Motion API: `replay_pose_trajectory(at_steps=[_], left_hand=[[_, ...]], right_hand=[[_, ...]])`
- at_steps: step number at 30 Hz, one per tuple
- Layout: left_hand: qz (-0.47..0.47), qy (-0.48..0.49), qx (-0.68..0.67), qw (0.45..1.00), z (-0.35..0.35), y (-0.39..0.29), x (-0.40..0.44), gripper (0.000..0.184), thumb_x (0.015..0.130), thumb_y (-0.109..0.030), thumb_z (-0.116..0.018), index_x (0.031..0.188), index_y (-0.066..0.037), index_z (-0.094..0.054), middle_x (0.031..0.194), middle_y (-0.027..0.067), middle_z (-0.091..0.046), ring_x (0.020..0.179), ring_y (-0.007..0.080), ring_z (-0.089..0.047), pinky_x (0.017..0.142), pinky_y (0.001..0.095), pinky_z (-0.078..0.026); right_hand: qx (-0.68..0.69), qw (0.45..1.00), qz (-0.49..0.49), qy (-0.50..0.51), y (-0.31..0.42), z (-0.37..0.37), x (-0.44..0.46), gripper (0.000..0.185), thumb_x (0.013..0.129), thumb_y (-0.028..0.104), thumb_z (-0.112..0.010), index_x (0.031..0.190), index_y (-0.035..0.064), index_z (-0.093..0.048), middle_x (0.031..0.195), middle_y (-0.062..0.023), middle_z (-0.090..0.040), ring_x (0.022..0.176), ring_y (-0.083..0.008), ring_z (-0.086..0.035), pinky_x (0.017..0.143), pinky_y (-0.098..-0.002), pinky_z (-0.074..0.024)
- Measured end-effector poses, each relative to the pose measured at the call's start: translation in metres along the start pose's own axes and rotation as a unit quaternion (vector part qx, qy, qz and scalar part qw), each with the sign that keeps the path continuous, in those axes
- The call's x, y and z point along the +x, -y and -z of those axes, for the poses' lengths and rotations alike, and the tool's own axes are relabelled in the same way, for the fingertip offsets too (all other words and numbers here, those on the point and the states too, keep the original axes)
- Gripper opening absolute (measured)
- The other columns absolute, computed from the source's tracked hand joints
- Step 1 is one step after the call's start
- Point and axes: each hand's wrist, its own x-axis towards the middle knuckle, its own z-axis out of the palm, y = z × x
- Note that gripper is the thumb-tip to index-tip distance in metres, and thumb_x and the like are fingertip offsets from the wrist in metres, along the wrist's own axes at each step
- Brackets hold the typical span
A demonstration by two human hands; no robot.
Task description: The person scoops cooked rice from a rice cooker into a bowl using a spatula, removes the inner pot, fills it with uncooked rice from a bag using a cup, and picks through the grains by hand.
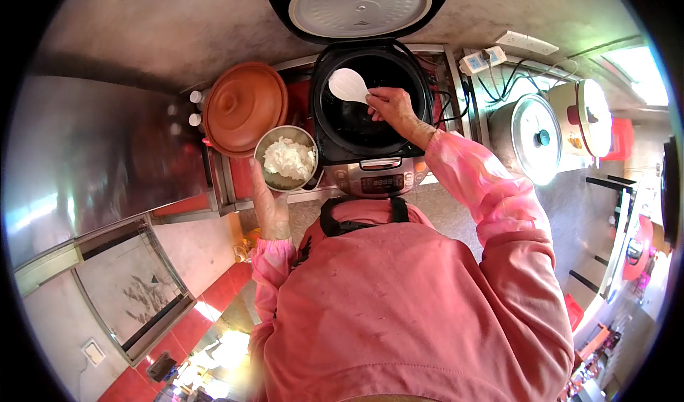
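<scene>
My right hand (393, 109) is closed around the handle of a white rice paddle (348, 85). The paddle's broad head is over the dark inner pot (370, 133) of a black rice cooker, whose lid (360, 4) stands raised at the back. To the left of the cooker is a metal bowl (265, 140) with white rice (290, 158) heaped in it. My left hand (268, 206) holds this bowl at its lower left side, thumb along the wall; its other fingers are mostly hidden.
A brown clay lid (246, 110) rests behind the bowl. On the right are a power strip (483, 60) with cables, a lidded metal pot (527, 138) and a pale cooker (586, 117). The cooker's control panel (382, 183) faces my body.
</scene>
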Motion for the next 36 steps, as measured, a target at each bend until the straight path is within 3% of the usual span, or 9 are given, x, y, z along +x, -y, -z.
replay_pose_trajectory(at_steps=[13,22,25,26,27,29,32,35,36], left_hand=[[-0.027,0.001,0.027,0.999,-0.021,-0.004,-0.003,0.06,0.084,-0.049,-0.055,0.126,-0.008,-0.043,0.126,0.0065,-0.046,0.116,0.0215,-0.046,0.092,0.0418,-0.041],[-0.023,0.0,0.032,0.999,-0.039,-0.005,0.022,0.053,0.082,-0.046,-0.06,0.12,-0.011,-0.05,0.118,0.0044,-0.053,0.107,0.0148,-0.051,0.083,0.0323,-0.043],[-0.018,0.006,0.03,0.999,-0.053,-0.003,0.015,0.053,0.08,-0.044,-0.063,0.12,-0.012,-0.05,0.118,0.0036,-0.053,0.107,0.0139,-0.051,0.084,0.0319,-0.042],[-0.021,0.02,0.032,0.999,-0.054,-0.001,0.015,0.054,0.08,-0.045,-0.063,0.12,-0.012,-0.049,0.119,0.0037,-0.052,0.107,0.0141,-0.05,0.084,0.0319,-0.042],[-0.025,0.032,0.034,0.999,-0.054,0.002,0.015,0.055,0.08,-0.045,-0.063,0.121,-0.012,-0.049,0.119,0.0037,-0.052,0.107,0.0142,-0.05,0.084,0.0319,-0.042],[-0.02,0.055,0.033,0.998,-0.051,0.008,0.016,0.056,0.081,-0.046,-0.061,0.122,-0.012,-0.047,0.12,0.0038,-0.051,0.108,0.0148,-0.05,0.085,0.0322,-0.042],[-0.008,0.069,0.026,0.997,-0.049,0.01,0.011,0.056,0.082,-0.046,-0.059,0.124,-0.011,-0.045,0.122,0.0044,-0.049,0.11,0.0162,-0.049,0.087,0.0331,-0.043],[-0.005,0.081,-0.002,0.997,-0.041,0.013,0.013,0.054,0.084,-0.045,-0.057,0.124,-0.011,-0.044,0.123,0.0056,-0.049,0.111,0.0179,-0.049,0.089,0.0345,-0.043],[-0.007,0.084,-0.014,0.996,-0.036,0.013,0.015,0.053,0.085,-0.044,-0.056,0.124,-0.01,-0.044,0.124,0.006,-0.048,0.112,0.0184,-0.049,0.09,0.035,-0.043]], right_hand=[[-0.001,1.0,-0.001,0.025,0.015,0.011,-0.004,0.02,0.083,0.012,-0.059,0.096,-0.0031,-0.063,0.065,-0.0056,-0.061,0.053,-0.0083,-0.057,0.05,-0.0213,-0.0484],[-0.003,0.994,0.032,0.103,0.07,0.02,-0.048,0.028,0.084,0.015,-0.058,0.106,-0.0019,-0.061,0.07,-0.0038,-0.062,0.059,-0.0071,-0.056,0.054,-0.0224,-0.0472],[-0.041,0.986,0.08,0.138,0.088,0.015,-0.075,0.026,0.083,0.014,-0.059,0.105,0.0006,-0.061,0.072,-0.0081,-0.063,0.06,-0.011,-0.058,0.055,-0.0232,-0.0467],[-0.132,0.965,0.196,0.116,0.087,0.013,-0.082,0.024,0.081,0.012,-0.06,0.103,0.003,-0.062,0.075,-0.0138,-0.063,0.061,-0.0178,-0.06,0.054,-0.0256,-0.0475],[-0.198,0.896,0.391,0.068,0.083,0.008,-0.079,0.024,0.079,0.011,-0.06,0.101,0.0028,-0.061,0.079,-0.0175,-0.062,0.065,-0.0269,-0.061,0.055,-0.0317,-0.0492],[-0.312,0.869,0.371,0.094,0.087,0.012,-0.092,0.024,0.079,0.008,-0.062,0.102,-0.0008,-0.06,0.076,-0.0188,-0.06,0.063,-0.0278,-0.06,0.054,-0.029,-0.0479],[-0.335,0.843,0.418,0.054,0.088,0.017,-0.091,0.024,0.079,0.007,-0.062,0.101,-0.0022,-0.06,0.075,-0.019,-0.06,0.061,-0.0272,-0.059,0.054,-0.0285,-0.0472],[-0.236,0.896,0.375,-0.01,0.078,0.031,-0.078,0.026,0.081,0.007,-0.061,0.105,-0.0025,-0.06,0.072,-0.0139,-0.061,0.057,-0.0204,-0.058,0.054,-0.0256,-0.0465],[-0.148,0.962,0.23,0.006,0.079,0.035,-0.078,0.026,0.082,0.009,-0.061,0.105,-0.0021,-0.061,0.072,-0.0098,-0.062,0.058,-0.0154,-0.057,0.054,-0.0243,-0.0467]])
